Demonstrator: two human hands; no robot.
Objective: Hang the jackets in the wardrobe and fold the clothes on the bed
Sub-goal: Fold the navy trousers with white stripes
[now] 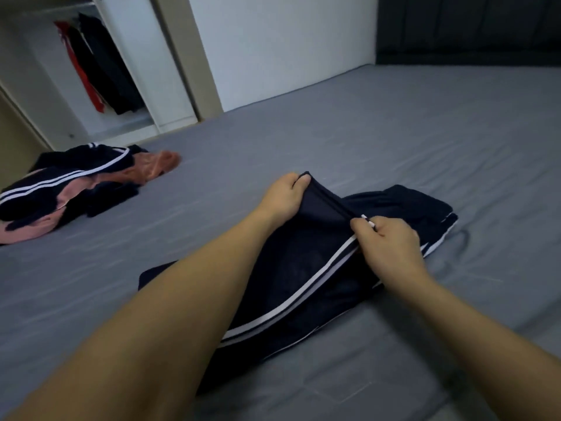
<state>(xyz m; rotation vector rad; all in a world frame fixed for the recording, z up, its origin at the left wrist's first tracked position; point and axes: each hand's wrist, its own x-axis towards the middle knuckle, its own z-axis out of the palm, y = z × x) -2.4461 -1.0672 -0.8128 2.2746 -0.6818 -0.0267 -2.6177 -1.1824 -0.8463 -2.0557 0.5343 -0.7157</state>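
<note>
A dark navy garment with white side stripes [306,268] lies spread on the grey bed [364,132] in front of me. My left hand [283,197] grips its upper edge at the far corner. My right hand [388,241] pinches the same edge by the white stripe, a little nearer and to the right. Between both hands the edge is lifted off the sheet. A pile of clothes [69,189], navy with white stripes and pink pieces, sits at the bed's left side. In the open wardrobe [127,71] hang jackets [97,68], red and dark.
A white wardrobe door panel [282,41] stands behind the bed's far edge. The dark padded headboard [467,28] runs along the back right. Bare grey sheet stretches between the pile and the garment and across the far side.
</note>
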